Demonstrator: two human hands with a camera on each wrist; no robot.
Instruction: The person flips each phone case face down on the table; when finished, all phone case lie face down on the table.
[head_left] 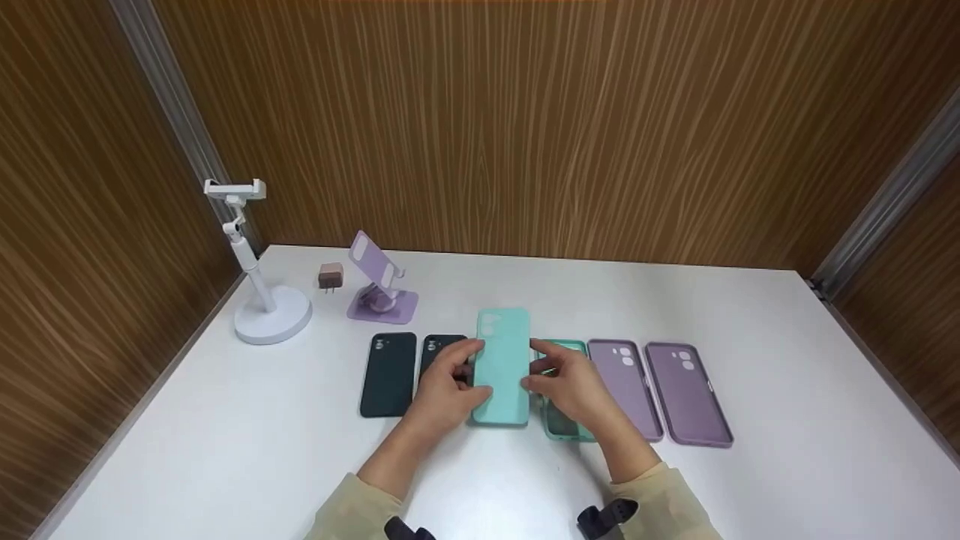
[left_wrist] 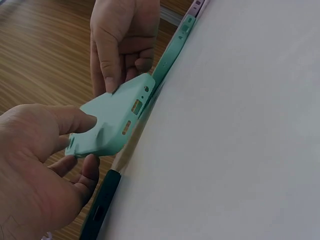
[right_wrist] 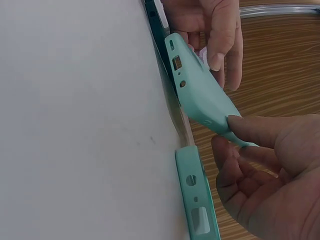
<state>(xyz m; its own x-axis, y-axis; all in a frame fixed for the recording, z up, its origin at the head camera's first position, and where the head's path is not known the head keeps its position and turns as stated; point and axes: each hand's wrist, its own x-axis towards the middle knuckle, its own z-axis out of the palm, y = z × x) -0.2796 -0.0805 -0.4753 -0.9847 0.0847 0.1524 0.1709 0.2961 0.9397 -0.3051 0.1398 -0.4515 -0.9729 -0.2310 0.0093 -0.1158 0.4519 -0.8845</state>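
Between both hands a mint-green phone case (head_left: 502, 367) is held above the table, its back turned up and its camera cutouts at the far end. My left hand (head_left: 445, 386) pinches its left edge, thumb on the back and fingers beneath. At the opposite edge, my right hand (head_left: 574, 382) pinches it the same way. Port cutouts show along the near end of the case (left_wrist: 112, 117) in the left wrist view. Under the right hand lies a second green case (head_left: 562, 427), partly hidden. A dark phone case (head_left: 439, 349) is partly covered by the left hand.
Another dark case (head_left: 388, 375) lies at the left of the row; two purple cases (head_left: 622, 382) lie at the right. Behind stand a purple phone stand (head_left: 375, 266), a small plug charger (head_left: 331, 275) and a white stand (head_left: 271, 315). Wood-grain panels (head_left: 480, 135) enclose the white table (head_left: 787, 375).
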